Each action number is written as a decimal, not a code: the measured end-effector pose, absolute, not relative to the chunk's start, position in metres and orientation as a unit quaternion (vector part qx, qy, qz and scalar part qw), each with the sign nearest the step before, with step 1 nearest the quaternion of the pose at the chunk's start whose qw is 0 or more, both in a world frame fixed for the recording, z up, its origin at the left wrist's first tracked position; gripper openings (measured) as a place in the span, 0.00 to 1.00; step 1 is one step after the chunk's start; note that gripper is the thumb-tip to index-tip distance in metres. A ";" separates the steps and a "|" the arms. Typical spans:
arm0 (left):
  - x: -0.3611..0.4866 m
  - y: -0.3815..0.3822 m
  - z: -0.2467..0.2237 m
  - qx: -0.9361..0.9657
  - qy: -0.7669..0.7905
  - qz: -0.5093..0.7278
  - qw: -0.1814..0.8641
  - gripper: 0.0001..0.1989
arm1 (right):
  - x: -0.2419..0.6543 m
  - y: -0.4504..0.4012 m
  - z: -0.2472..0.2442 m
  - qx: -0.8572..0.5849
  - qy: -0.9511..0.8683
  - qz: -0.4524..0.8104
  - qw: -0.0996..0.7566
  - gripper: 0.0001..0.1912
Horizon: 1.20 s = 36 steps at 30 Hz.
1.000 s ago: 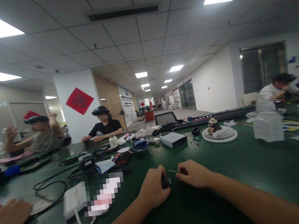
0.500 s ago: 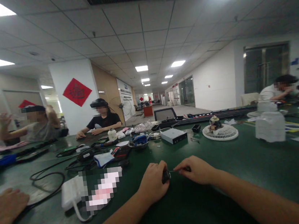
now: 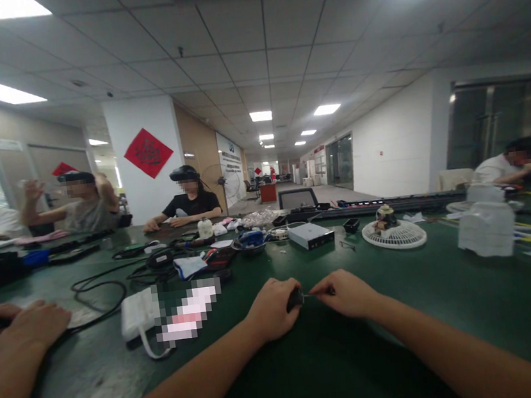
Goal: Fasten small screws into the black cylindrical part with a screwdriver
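My left hand (image 3: 273, 311) is closed around a small dark rounded part (image 3: 296, 298), with the part's end facing right. Across from it, my right hand (image 3: 347, 293) pinches a thin metal rod (image 3: 308, 295) between thumb and fingertips. The rod points left at the end of the dark part; whether it touches is too small to tell. My fingers hide most of both things. Both hands are just above the green table (image 3: 316, 373).
A white box with a cable (image 3: 137, 315) lies left, near another person's hands (image 3: 32, 331). Farther back are a grey disc drive (image 3: 311, 235), a white fan grille with a motor (image 3: 394, 235), white plastic housings (image 3: 487, 230) and black cables (image 3: 92, 285). Several people sit around.
The view has swung slightly left, so the surroundings appear farther right. Both hands keep their grips; my right hand has turned a little, and its fingers hide more of what it holds.
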<state>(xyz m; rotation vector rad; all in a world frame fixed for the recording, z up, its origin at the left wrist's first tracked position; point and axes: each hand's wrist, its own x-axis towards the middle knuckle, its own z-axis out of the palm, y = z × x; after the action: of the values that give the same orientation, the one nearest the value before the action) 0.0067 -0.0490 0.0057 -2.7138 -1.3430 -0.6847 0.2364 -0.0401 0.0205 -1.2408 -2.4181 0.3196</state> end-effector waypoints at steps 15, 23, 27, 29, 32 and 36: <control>0.009 -0.050 0.011 -0.904 -0.380 -0.196 -0.006 0.22 | 0.239 -0.036 0.023 -0.452 -0.857 0.144 0.200 0.18; 0.010 -0.051 0.012 -0.914 -0.368 -0.168 -0.008 0.23 | 0.243 -0.040 0.023 -0.398 -0.888 0.151 0.172 0.16; 0.011 -0.050 0.011 -0.913 -0.372 -0.164 -0.010 0.24 | 0.249 -0.028 0.017 -0.393 -0.874 0.203 0.200 0.15; 0.012 -0.048 0.010 -0.913 -0.375 -0.164 -0.010 0.24 | 0.250 -0.024 0.015 -0.416 -0.860 0.211 0.209 0.15; 0.011 -0.046 0.008 -0.909 -0.380 -0.169 -0.012 0.24 | 0.248 -0.024 0.015 -0.455 -0.854 0.154 0.201 0.14; 0.011 -0.045 0.006 -0.899 -0.403 -0.170 -0.008 0.22 | 0.240 -0.036 0.021 -0.469 -0.866 0.066 0.161 0.14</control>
<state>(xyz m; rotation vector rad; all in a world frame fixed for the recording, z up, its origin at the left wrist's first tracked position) 0.0110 -0.0454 0.0062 -2.8407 -1.2722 -0.5361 0.2399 -0.0360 0.0208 -1.3379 -2.4733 0.1889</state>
